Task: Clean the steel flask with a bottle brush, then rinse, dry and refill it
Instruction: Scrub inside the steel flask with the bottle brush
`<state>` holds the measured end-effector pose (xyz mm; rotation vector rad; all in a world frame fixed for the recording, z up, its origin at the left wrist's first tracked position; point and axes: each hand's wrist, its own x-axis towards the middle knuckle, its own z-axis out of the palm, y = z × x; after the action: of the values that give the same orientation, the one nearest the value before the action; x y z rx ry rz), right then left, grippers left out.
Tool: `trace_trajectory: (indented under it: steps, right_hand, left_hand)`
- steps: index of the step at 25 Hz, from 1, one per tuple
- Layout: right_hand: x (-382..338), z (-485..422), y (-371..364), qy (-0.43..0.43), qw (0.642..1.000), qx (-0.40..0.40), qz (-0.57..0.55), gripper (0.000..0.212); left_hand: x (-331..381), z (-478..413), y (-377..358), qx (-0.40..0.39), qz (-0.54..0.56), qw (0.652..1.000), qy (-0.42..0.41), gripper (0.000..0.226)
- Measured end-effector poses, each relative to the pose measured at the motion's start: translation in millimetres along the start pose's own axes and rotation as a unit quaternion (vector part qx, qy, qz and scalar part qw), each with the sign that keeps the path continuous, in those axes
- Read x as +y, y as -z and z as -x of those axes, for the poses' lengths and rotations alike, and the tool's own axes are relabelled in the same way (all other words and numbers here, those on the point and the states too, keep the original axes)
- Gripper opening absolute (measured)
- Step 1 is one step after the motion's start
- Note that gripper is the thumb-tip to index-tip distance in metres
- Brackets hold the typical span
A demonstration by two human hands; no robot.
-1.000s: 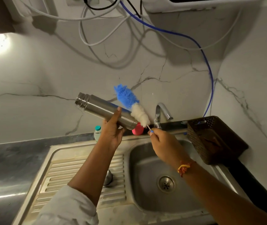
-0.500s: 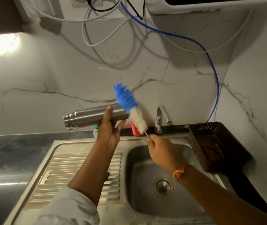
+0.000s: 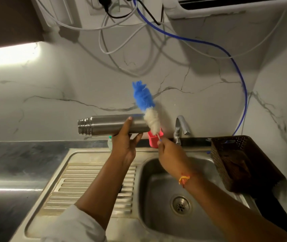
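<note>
Person at a kitchen sink (image 3: 158, 180), both arms raised over it. L hand (image 3: 124, 145) grips a steel flask (image 3: 107, 125) round its middle, thumb on top. The flask lies level in the air, threaded neck pointing to 9 o'clock. R hand (image 3: 172, 154) pinches the thin wire stem of a bottle brush (image 3: 146, 105). Its blue & white head slants up to 11 o'clock and crosses the flask's base end; can't tell if they touch. Tap (image 3: 181, 126) at 1 o'clock of the R hand, a red cup (image 3: 154, 140) just behind the brush stem, a brown basket (image 3: 240, 163) at 3 o'clock.

Left grip (image 3: 124, 145) raised and curled in a hold; right grip (image 3: 170, 154) pinching just beside.
</note>
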<state>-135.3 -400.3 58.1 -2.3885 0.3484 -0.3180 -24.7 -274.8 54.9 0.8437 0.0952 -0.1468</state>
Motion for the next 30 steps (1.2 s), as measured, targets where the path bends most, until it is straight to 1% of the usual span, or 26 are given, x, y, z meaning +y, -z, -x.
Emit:
trace_trajectory:
  steps: [1, 3, 5, 7, 8, 9, 12, 14, 15, 16, 17, 18, 20, 22, 24, 27, 28, 30]
  right_hand:
    - [-3, -4, 4, 0.003, 1.0, 0.009, 0.001, 0.027]
    - [1, 8, 1, 0.042, 0.999, 0.008, 0.006, 0.024]
    - [-1, 37, -8, 0.056, 0.998, -0.035, -0.005, 0.026]
    - [-6, 28, -13, 0.059, 0.998, -0.005, -0.025, 0.03]
    - [-10, 15, -12, 0.042, 0.999, 0.002, -0.032, 0.029]
    - [-16, 8, -7, 0.024, 0.999, -0.008, -0.036, 0.028]
    - [-5, 4, -7, -0.006, 0.996, -0.023, -0.088, 0.028]
    - [4, 17, -8, -0.064, 0.985, -0.062, -0.147, 0.029]
    - [2, 23, -7, -0.105, 0.97, -0.089, -0.203, 0.03]
    - [-3, 27, -5, -0.148, 0.942, -0.116, -0.278, 0.03]
    - [-10, 28, -1, -0.181, 0.905, -0.144, -0.358, 0.031]
    - [-15, 26, 4, -0.197, 0.865, -0.175, -0.428, 0.031]
    - [-21, 11, 17, -0.203, 0.791, -0.227, -0.531, 0.033]
    - [-23, -6, 26, -0.211, 0.735, -0.248, -0.595, 0.032]
    - [-19, -7, 25, -0.222, 0.707, -0.243, -0.626, 0.032]
    - [-8, 14, 12, -0.253, 0.68, -0.252, -0.641, 0.038]
    - [-7, 18, 7, -0.257, 0.668, -0.261, -0.648, 0.035]
    - [-5, 12, 3, -0.26, 0.624, -0.281, -0.681, 0.036]
  left_hand:
    - [0, 1, 0, 0.005, -0.002, 1.0, -0.007, 0.051]
    - [12, -2, 2, 0.001, 0.051, 0.999, -0.015, 0.053]
    - [20, -4, 1, -0.003, 0.086, 0.996, -0.017, 0.054]
    - [13, 2, -3, -0.007, 0.058, 0.998, -0.004, 0.049]
    - [8, 5, -4, -0.002, 0.046, 0.999, 0.0, 0.047]
    - [7, 6, -4, 0.007, 0.048, 0.999, 0.001, 0.049]
    - [27, -5, 5, 0.03, 0.118, 0.992, -0.017, 0.069]
    - [40, -15, 16, 0.047, 0.164, 0.985, -0.017, 0.078]
    - [42, -17, 19, 0.049, 0.175, 0.983, -0.014, 0.081]
    - [41, -17, 21, 0.043, 0.175, 0.984, -0.011, 0.081]
    - [37, -15, 21, 0.031, 0.166, 0.986, -0.008, 0.079]
    - [31, -12, 21, 0.019, 0.153, 0.988, -0.005, 0.075]
    - [16, -3, 17, 0.006, 0.124, 0.992, 0.011, 0.065]
    - [4, 3, 14, 0.009, 0.116, 0.993, 0.031, 0.059]
    - [5, 4, 14, 0.007, 0.135, 0.99, 0.032, 0.063]
    - [15, -6, 17, 0.001, 0.187, 0.982, 0.018, 0.067]
    - [16, -6, 16, -0.004, 0.191, 0.982, 0.018, 0.066]
    - [11, -1, 13, -0.016, 0.181, 0.983, 0.025, 0.067]
